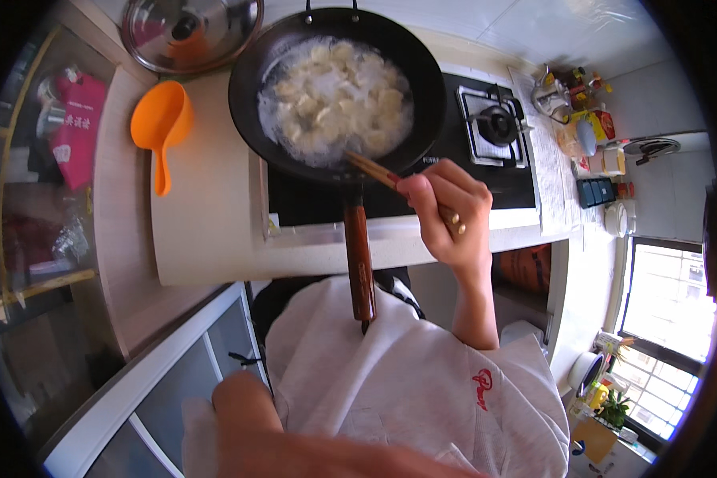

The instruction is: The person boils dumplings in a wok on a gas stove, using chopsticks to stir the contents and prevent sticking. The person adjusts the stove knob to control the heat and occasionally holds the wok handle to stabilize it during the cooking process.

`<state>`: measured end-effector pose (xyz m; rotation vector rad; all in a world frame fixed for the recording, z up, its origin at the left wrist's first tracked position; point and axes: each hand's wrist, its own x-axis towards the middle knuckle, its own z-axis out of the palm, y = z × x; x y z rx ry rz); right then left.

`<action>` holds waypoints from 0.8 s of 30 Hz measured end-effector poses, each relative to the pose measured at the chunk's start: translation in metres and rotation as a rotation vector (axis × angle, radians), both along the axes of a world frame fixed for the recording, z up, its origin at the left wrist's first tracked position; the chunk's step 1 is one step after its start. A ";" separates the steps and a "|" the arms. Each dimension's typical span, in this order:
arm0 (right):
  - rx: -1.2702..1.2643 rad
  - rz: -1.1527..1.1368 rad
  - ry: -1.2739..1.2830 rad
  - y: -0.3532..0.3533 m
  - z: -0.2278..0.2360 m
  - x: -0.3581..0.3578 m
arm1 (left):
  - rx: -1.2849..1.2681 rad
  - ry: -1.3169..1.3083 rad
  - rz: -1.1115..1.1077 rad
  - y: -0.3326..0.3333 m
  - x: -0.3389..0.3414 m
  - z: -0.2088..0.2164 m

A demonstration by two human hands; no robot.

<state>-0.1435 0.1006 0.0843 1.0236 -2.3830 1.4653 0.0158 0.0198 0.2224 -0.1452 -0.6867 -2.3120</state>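
Observation:
My right hand (452,209) is closed round wooden chopsticks (372,167). Their tips reach into the near side of a black wok (426,88). Pale dumplings (338,99) crowd the cloudy, steaming liquid there, and the steam blurs their outlines. The wok's brown wooden handle (360,267) points towards my body, its end close against my light shirt; neither hand is on it. Of my left arm, only the bent part and a blurred forearm show along the lower edge; the hand itself is outside the picture.
The wok sits over the left of a black gas stove (311,203); a bare burner (498,125) is at right. An orange scoop (162,123) and glass lid (185,32) lie left. Bottles and jars (585,127) crowd the far right. An open-looking cabinet door (175,390) stands lower left.

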 end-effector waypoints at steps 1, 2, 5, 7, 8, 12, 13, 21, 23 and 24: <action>0.012 -0.012 0.014 0.000 0.001 0.005 | -0.005 0.038 0.108 0.013 0.001 0.014; 0.009 -0.003 0.029 -0.003 0.001 0.007 | -0.024 0.058 0.077 0.016 0.004 0.022; 0.031 -0.017 0.066 0.001 0.004 0.010 | 0.026 0.072 -0.290 0.010 0.012 0.023; 0.015 -0.028 0.100 0.000 0.000 0.010 | 0.071 0.054 -0.443 0.006 0.014 0.021; 0.026 -0.039 0.097 0.003 -0.002 0.014 | 0.103 0.041 -0.500 0.006 0.016 0.021; 0.017 -0.042 0.129 0.005 -0.004 0.011 | 0.177 0.025 -0.622 0.007 0.019 0.022; 0.017 -0.040 0.132 0.005 -0.005 0.012 | 0.195 0.019 -0.647 0.007 0.020 0.022; 0.051 0.000 0.150 0.003 -0.003 0.013 | 0.314 -0.012 -0.796 0.008 0.026 0.029; 0.099 0.013 0.154 0.004 0.000 0.013 | 0.354 -0.021 -0.836 0.011 0.026 0.028; 0.112 0.021 0.152 0.004 0.001 0.013 | 0.385 -0.026 -0.859 0.013 0.026 0.026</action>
